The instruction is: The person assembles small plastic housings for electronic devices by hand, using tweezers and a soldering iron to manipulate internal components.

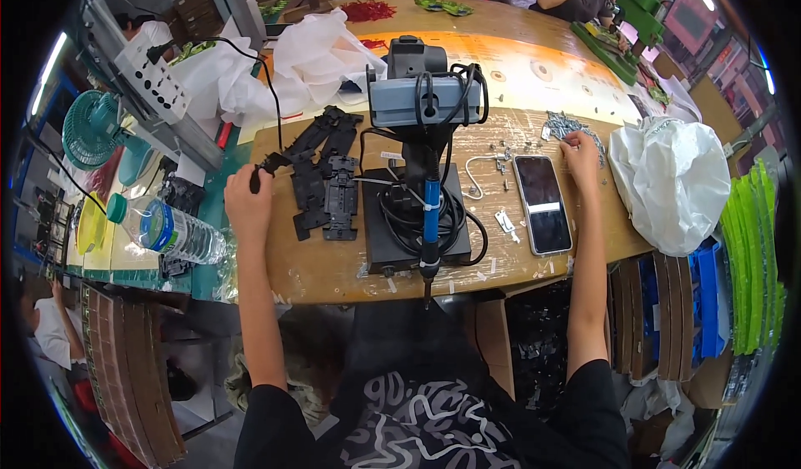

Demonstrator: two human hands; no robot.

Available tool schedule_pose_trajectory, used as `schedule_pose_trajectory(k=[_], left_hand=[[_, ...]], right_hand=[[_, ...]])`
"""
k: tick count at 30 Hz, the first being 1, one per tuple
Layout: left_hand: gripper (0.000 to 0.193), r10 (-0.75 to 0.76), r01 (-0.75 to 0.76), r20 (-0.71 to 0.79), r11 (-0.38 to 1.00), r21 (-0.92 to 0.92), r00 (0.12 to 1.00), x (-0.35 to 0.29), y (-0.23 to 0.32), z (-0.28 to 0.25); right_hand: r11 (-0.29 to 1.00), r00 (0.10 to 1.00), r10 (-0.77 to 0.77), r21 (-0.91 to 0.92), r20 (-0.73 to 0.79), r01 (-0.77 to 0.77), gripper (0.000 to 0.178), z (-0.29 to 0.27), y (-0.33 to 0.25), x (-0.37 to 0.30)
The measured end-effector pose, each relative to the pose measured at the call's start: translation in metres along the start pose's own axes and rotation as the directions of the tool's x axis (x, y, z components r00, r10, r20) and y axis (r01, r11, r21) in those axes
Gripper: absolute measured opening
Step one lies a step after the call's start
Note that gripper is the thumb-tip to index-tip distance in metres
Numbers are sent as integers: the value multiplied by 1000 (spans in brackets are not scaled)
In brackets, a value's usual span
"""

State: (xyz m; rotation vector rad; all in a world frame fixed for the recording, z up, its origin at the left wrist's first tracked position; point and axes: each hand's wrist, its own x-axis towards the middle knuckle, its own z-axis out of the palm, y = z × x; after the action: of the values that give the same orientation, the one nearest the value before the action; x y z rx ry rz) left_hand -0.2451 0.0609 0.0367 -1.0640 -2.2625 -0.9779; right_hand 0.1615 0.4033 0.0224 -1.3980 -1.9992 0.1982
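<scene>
At the left side of the table, my left hand (249,199) is closed on a small black plastic part (271,163), largely hidden by the fingers. Beside it lie several flat black plastic chassis-like pieces (340,198). On the right, my right hand (581,157) reaches to the edge of a heap of small silver screws (571,127). Its fingertips are pinched together, and what is between them is too small to make out. A phone (544,204) with a dark screen lies just left of my right wrist.
A blue-and-black pen-shaped tool (431,210) with coiled cable stands over a black box (380,246) mid-table. A water bottle (179,234) leans at left; a white plastic bag (670,187) sits at right. Two people work across the table, near a green machine (642,10).
</scene>
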Motion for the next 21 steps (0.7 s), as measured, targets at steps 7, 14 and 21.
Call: schedule_pose_trajectory(k=[7, 14, 21], left_hand=[[18, -66, 69, 42, 996, -64, 997, 0, 5, -2], [18, -36, 19, -87, 981, -191, 996, 1, 7, -6], [17, -310, 318, 128, 707, -631, 942, -35, 59, -59]], right_hand=[[987, 986, 125, 89, 111, -135, 16, -5, 12, 15], [989, 985, -143, 26, -100, 146, 15, -4, 14, 1], [781, 992, 90, 625, -89, -14, 6, -49, -18, -51]])
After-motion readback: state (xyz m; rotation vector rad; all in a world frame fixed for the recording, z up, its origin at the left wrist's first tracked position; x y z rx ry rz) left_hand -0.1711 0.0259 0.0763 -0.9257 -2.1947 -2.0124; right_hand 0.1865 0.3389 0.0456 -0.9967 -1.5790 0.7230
